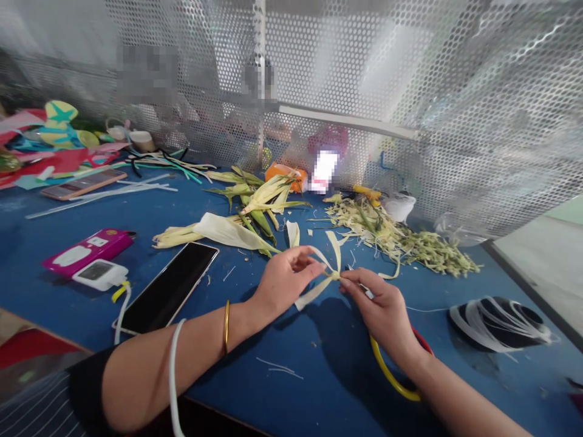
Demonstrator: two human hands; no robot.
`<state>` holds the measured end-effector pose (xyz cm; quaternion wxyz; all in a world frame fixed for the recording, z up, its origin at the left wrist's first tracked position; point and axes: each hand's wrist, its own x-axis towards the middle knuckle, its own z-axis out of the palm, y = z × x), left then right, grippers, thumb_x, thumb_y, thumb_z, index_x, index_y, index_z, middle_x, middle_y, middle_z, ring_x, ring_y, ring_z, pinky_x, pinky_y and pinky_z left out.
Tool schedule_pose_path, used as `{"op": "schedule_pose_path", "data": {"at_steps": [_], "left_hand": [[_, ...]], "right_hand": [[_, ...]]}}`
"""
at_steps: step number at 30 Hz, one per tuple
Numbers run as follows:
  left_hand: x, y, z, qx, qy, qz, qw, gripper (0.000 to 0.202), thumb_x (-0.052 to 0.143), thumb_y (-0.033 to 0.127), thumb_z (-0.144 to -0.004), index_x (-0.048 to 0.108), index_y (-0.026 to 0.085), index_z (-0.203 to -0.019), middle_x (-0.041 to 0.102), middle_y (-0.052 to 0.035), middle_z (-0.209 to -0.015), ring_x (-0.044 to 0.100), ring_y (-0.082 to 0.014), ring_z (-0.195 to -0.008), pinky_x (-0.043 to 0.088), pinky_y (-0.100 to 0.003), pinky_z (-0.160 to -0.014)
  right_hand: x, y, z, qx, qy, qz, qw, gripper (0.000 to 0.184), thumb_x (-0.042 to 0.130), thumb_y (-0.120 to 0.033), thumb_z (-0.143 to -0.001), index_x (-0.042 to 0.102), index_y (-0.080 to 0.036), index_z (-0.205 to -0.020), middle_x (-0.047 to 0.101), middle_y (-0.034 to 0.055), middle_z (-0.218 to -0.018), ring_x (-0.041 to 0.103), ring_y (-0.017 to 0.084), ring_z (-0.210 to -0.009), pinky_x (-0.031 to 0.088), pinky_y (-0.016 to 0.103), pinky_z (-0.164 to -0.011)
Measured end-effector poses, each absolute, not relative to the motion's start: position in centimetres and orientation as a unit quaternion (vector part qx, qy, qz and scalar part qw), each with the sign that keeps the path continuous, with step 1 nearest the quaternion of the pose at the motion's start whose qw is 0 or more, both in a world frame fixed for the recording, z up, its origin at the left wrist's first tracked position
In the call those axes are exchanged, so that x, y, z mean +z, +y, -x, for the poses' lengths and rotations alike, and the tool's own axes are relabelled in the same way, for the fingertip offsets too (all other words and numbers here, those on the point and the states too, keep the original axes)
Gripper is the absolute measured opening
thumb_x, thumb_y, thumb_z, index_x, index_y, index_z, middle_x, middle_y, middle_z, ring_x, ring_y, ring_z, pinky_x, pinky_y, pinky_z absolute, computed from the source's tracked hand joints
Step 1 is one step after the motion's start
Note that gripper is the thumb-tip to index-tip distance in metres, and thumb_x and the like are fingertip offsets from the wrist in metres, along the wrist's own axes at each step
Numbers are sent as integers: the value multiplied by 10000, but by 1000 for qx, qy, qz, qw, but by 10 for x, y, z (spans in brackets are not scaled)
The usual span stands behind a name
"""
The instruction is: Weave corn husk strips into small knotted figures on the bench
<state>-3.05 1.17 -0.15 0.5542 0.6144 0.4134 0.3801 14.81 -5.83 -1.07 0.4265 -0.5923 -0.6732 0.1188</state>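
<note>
Between my hands is a small bow-like piece of pale corn husk strips, with several strips fanning out from a knotted middle. My left hand pinches one of its strips between thumb and fingers. At the knotted middle, the fingertips of my right hand are closed on the piece. Beneath my right hand shows a yellow and red looped handle, mostly hidden by the hand and wrist. A thin white thread runs along the table from near my right hand towards a black spool of white thread.
Corn husks lie beyond my hands, with a heap of shredded husk to the right. A black phone, a magenta power bank and a white cable lie left. A perforated metal screen stands behind the blue table.
</note>
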Motion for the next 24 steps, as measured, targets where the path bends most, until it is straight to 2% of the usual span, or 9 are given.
{"op": "schedule_pose_path", "data": {"at_steps": [3, 5, 7, 11, 14, 18, 22, 24], "left_hand": [[3, 16, 35, 435, 445, -642, 448, 350, 699, 377, -785, 697, 207, -1091, 701, -86, -1087, 631, -193, -991, 492, -263, -784], [6, 17, 37, 404, 428, -695, 413, 259, 681, 399, -799, 737, 224, -980, 719, -68, -1049, 629, -200, -983, 476, -264, -800], [7, 17, 38, 342, 399, -741, 418, 242, 672, 427, -801, 757, 221, -896, 741, -49, -947, 642, -195, -903, 463, -261, -792], [4, 15, 36, 242, 375, -743, 498, 263, 666, 417, -788, 760, 175, -834, 723, -29, -766, 624, -167, -727, 438, -243, -676], [1, 13, 34, 235, 385, -693, 562, 258, 681, 388, -763, 747, 153, -846, 666, -4, -655, 589, -142, -638, 429, -232, -624], [4, 11, 33, 249, 384, -621, 637, 297, 725, 422, -718, 722, 140, -810, 643, 4, -647, 569, -117, -609, 438, -225, -618], [7, 7, 34, 198, 365, -523, 744, 422, 742, 546, -671, 638, 138, -686, 630, -6, -617, 554, -105, -557, 423, -228, -573], [5, 7, 34, 183, 371, -491, 767, 448, 782, 549, -618, 620, 135, -676, 619, -1, -597, 549, -99, -537, 408, -223, -552]], "right_hand": [[-10, -60, -151, 37, -716, 569, 402, 163, 545, -293, -943, 666, -245, -846, 710, 4, -739, 642, 175, -678, 449, 418, -923], [-10, -60, -151, -9, -742, 556, 374, 148, 527, -250, -954, 655, -247, -880, 720, 8, -795, 657, 175, -728, 381, 454, -1006], [-10, -61, -151, -36, -762, 544, 350, 153, 509, -210, -958, 650, -241, -911, 707, 4, -796, 654, 165, -733, 356, 455, -1023], [-11, -62, -149, -45, -776, 529, 339, 151, 504, -186, -962, 643, -239, -938, 689, -10, -780, 644, 152, -713, 344, 451, -1026], [-12, -60, -150, -28, -752, 544, 371, 106, 526, -216, -959, 626, -247, -938, 717, -6, -833, 663, 164, -741, 361, 447, -1015], [-13, -59, -151, -1, -728, 554, 404, 100, 551, -228, -943, 620, -255, -876, 726, -19, -823, 672, 169, -731, 407, 422, -987], [-11, -59, -150, 7, -751, 524, 402, 121, 546, -206, -943, 624, -262, -870, 716, -32, -796, 668, 162, -708, 406, 406, -986], [-11, -59, -150, 4, -760, 513, 399, 125, 541, -201, -944, 623, -262, -873, 711, -34, -788, 666, 159, -706, 400, 398, -984]]}}
